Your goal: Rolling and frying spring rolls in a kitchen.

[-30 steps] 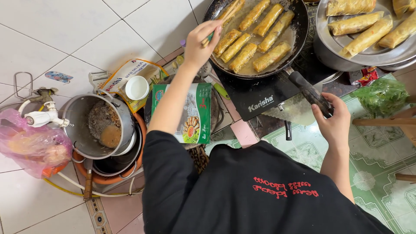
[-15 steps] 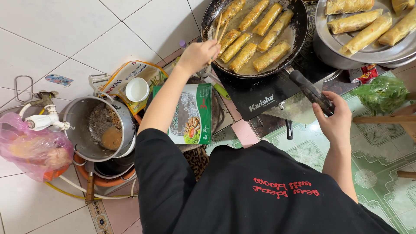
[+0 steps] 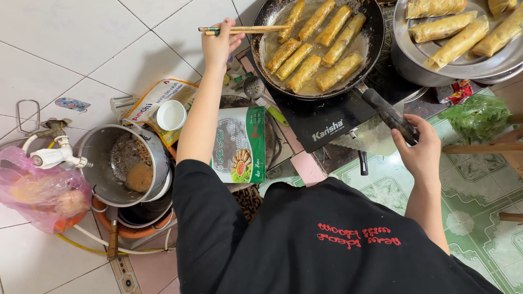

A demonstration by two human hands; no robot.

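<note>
My left hand (image 3: 218, 43) is shut on a pair of wooden chopsticks (image 3: 245, 29), held level with their tips over the left rim of a black frying pan (image 3: 376, 32). Several golden spring rolls (image 3: 316, 51) lie in oil in the pan. My right hand (image 3: 419, 152) grips the end of the pan's black handle (image 3: 389, 114). The pan sits on a black induction cooker (image 3: 327, 128) on the floor.
A metal tray (image 3: 463, 68) of fried rolls stands at the top right, with a bag of greens (image 3: 479, 117) below it. A green packet (image 3: 239, 144), white cup (image 3: 170, 115), slotted ladle (image 3: 255, 87), steel pot (image 3: 98, 158) and pink bag (image 3: 38, 190) crowd the left.
My left hand has drawn the chopsticks back from the rolls to the pan's left rim and turned them level. My right hand stays on the handle.
</note>
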